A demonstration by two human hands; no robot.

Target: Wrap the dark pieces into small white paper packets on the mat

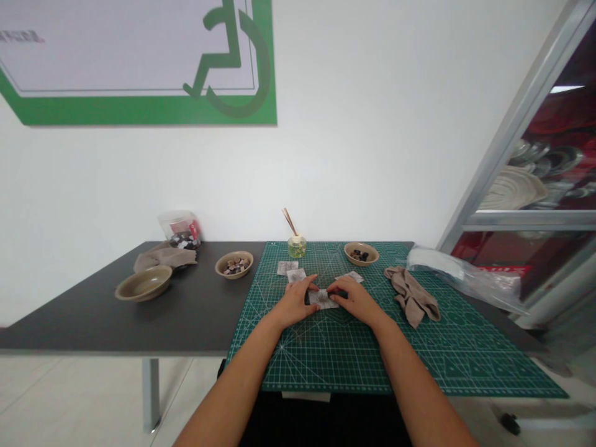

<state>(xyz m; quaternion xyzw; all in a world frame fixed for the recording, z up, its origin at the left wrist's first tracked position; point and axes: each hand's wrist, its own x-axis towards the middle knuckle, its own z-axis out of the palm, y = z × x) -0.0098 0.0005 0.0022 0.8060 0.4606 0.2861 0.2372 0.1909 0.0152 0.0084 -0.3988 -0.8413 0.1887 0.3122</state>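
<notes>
A white wall [382,99] backs a dark counter [195,316], where a clear jar [179,227], a brown cloth [166,257] and a shallow bowl [144,285] are set at the far left. Nearer the middle, cut pieces [236,267] are held in a second bowl [233,275]. On the green cutting mat [326,366], two paper squares [287,267] are laid beyond the left hand [293,305], below a reed diffuser [297,248]. The left fingers are bent at the left edge of a printed sheet [322,300], thumb parted from forefinger; whether anything is gripped cannot be told. The sheet is laid flat on the mat between the hands, its longer side seemingly running from left to right, with neither hand clearly nearer. Its right edge is met by the right hand [356,298], the thumb and forefinger brought close together; whether they are closed on the paper cannot be made out. A third paper square [356,276] is partly hidden behind that hand. Farther right, dark pieces [359,255] are seen in a third bowl [362,264], and a crumpled cloth [412,295] is left beside a plastic bag [465,277].
</notes>
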